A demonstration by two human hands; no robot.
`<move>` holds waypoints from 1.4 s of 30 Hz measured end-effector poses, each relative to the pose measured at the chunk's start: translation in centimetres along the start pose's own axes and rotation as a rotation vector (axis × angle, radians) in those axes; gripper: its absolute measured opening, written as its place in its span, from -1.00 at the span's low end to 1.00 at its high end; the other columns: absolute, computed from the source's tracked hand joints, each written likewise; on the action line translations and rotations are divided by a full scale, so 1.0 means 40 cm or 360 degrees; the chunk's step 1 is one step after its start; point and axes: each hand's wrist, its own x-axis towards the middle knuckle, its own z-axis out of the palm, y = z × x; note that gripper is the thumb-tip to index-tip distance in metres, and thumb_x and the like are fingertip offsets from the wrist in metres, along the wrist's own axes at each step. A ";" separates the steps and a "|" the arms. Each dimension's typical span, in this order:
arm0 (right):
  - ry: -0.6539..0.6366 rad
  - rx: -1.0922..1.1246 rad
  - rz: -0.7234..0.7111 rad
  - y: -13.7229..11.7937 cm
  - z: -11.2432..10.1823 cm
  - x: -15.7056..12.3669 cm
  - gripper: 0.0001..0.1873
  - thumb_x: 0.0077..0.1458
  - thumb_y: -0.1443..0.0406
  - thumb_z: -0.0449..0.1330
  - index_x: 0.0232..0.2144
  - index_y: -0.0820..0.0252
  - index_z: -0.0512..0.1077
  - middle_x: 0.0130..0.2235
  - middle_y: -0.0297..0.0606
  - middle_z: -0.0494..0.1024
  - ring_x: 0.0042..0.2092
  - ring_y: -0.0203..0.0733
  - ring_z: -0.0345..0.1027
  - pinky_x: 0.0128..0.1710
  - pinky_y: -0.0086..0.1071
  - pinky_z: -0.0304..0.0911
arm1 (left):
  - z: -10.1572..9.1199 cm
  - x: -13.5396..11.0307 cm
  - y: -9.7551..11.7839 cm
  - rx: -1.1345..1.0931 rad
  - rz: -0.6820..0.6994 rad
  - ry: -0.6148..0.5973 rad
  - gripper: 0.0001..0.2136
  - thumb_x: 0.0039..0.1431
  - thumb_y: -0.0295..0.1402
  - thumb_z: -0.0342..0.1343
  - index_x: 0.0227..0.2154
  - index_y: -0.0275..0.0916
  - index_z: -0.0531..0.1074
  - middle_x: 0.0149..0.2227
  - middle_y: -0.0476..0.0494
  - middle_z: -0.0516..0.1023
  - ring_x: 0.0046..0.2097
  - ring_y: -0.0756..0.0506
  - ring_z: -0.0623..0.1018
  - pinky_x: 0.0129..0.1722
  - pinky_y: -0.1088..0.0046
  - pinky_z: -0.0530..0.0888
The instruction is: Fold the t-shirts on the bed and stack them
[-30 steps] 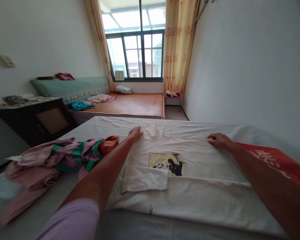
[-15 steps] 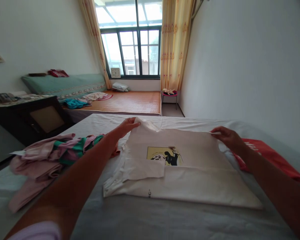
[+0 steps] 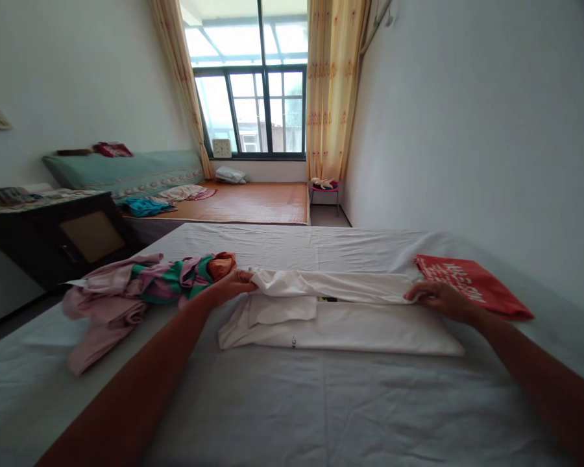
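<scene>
A white T-shirt (image 3: 340,324) lies on the bed's pale grey sheet (image 3: 292,402), its far part folded over toward me. My left hand (image 3: 231,285) pinches the folded edge at its left end. My right hand (image 3: 435,298) grips the same edge at the right end. Both hands are closed on the cloth, and the printed picture is almost wholly hidden under the fold.
A heap of pink, green and orange clothes (image 3: 141,288) lies left of the shirt. A red bag (image 3: 472,285) lies to the right by the wall. A dark cabinet (image 3: 53,240) stands at the left. A second bed (image 3: 233,201) and a window (image 3: 250,104) are beyond.
Both hands lifted the far edge of the white T-shirt and brought it toward me, folding it over the printed picture. The view has pulled back from the bed.
</scene>
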 end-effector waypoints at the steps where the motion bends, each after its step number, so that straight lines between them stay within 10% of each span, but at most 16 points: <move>1: -0.0038 -0.0096 0.0012 -0.011 -0.006 0.002 -0.74 -0.11 0.30 0.07 -0.39 0.14 0.55 -0.28 -0.22 0.60 -0.18 -0.07 0.45 -0.09 -0.27 0.28 | 0.002 -0.005 0.007 -0.0025 -0.0002 -0.0058 -0.70 -0.08 -0.19 0.25 -0.38 -0.37 0.55 -0.40 -0.12 0.56 -0.30 -0.12 0.49 -0.22 0.41 0.39; 6: 0.0212 -0.0375 0.0056 -0.150 0.024 0.073 -0.70 -0.04 0.35 0.02 -0.31 0.12 0.51 -0.25 -0.22 0.59 -0.21 -0.14 0.45 -0.15 -0.32 0.27 | 0.025 -0.009 0.022 0.0131 0.0090 -0.0111 -0.62 0.02 -0.10 0.17 -0.24 -0.34 0.51 -0.33 -0.12 0.54 -0.21 -0.15 0.48 -0.23 0.45 0.40; 15: 0.0107 0.0038 -0.0172 -0.491 0.332 0.312 -0.60 0.14 0.15 0.05 0.00 0.17 0.27 -0.24 -0.19 0.59 -0.26 -0.16 0.46 -0.26 -0.38 0.24 | 0.079 -0.004 -0.013 0.0347 0.0248 0.0490 -0.63 0.13 -0.11 0.04 -0.27 -0.35 0.52 -0.36 -0.08 0.53 -0.29 -0.08 0.46 -0.26 0.47 0.39; 25: 0.0406 0.0479 -0.0117 -0.470 0.381 0.335 -0.73 0.05 0.20 0.05 -0.26 0.17 0.46 -0.55 -0.41 0.39 -0.55 -0.33 0.22 -0.50 -0.46 0.13 | 0.066 0.032 -0.059 0.0347 0.0229 0.0955 -0.52 0.17 -0.23 -0.03 0.14 -0.33 0.26 -0.37 -0.07 0.52 -0.30 -0.06 0.47 -0.25 0.44 0.41; 31: 0.0216 0.0090 -0.0065 -0.452 0.370 0.330 -0.76 0.00 0.28 0.13 -0.25 0.16 0.49 -0.41 -0.33 0.48 -0.45 -0.31 0.32 -0.38 -0.44 0.20 | 0.064 0.039 -0.055 0.0960 -0.0007 0.0887 -0.48 0.14 -0.43 -0.03 0.20 -0.36 0.16 -0.43 -0.05 0.47 -0.38 -0.05 0.46 -0.24 0.42 0.40; 36: 0.0352 -0.0235 -0.0154 -0.462 0.344 0.325 -0.74 0.10 0.23 0.11 -0.19 0.15 0.48 -0.15 -0.16 0.50 -0.23 -0.20 0.40 -0.16 -0.35 0.26 | 0.080 0.011 -0.014 0.1520 0.0076 0.1029 -0.54 0.11 -0.47 0.02 0.11 -0.22 0.29 -0.02 -0.22 0.43 -0.03 -0.15 0.44 -0.06 0.35 0.40; 42: 0.0207 -0.0445 -0.0626 -0.532 0.385 0.299 -0.51 0.28 0.15 -0.16 0.17 0.13 0.23 0.23 -0.17 0.23 0.24 -0.11 0.02 0.22 -0.16 -0.06 | 0.158 0.020 -0.006 0.1683 0.0468 0.0502 -0.60 0.32 -0.30 -0.23 0.15 -0.22 0.26 0.20 -0.17 0.28 0.24 -0.13 0.19 0.22 0.26 0.12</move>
